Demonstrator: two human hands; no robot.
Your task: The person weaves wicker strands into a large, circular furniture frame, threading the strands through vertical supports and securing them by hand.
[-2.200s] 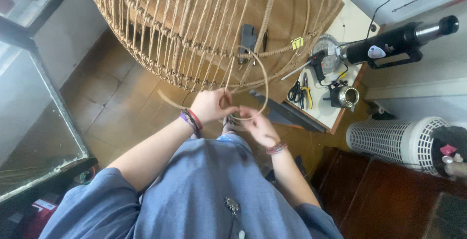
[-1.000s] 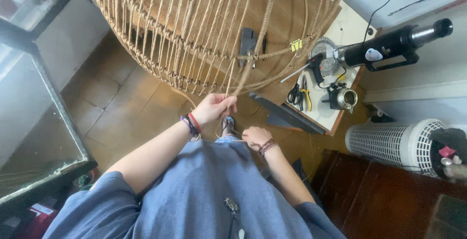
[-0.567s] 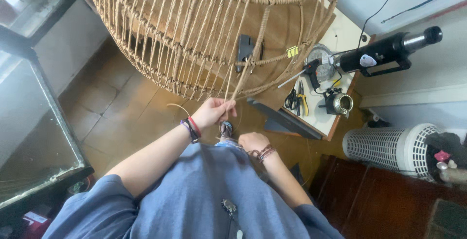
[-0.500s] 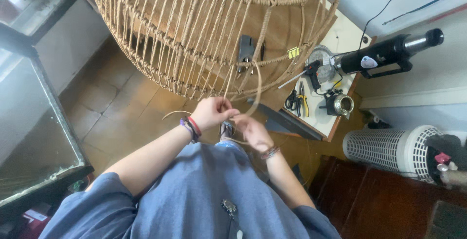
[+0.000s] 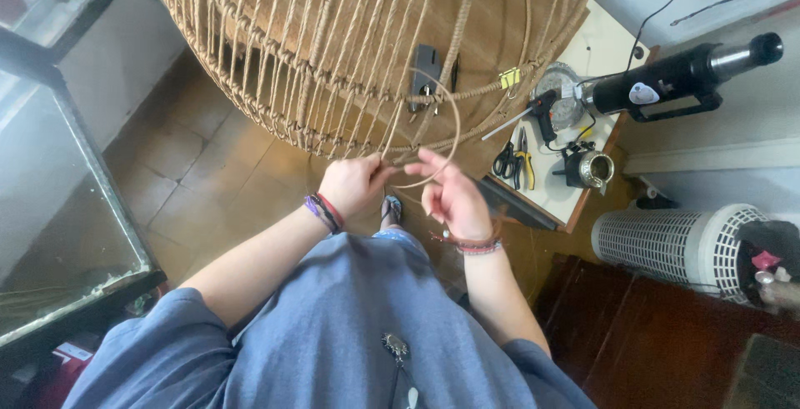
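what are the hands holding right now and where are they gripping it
Both grip one thin rattan strand at the wicker frame's lower rim: left hand pinches it there, right hand holds the loop's near end.

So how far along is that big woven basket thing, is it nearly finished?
Much looks done: the big rattan frame already has close rows of wrapped uprights on its left side. In hand now: the left hand pinches a thin cane strand at the lower rim, and the right hand guides its loop. Left: the right side, near the yellow clip, shows wide open gaps.
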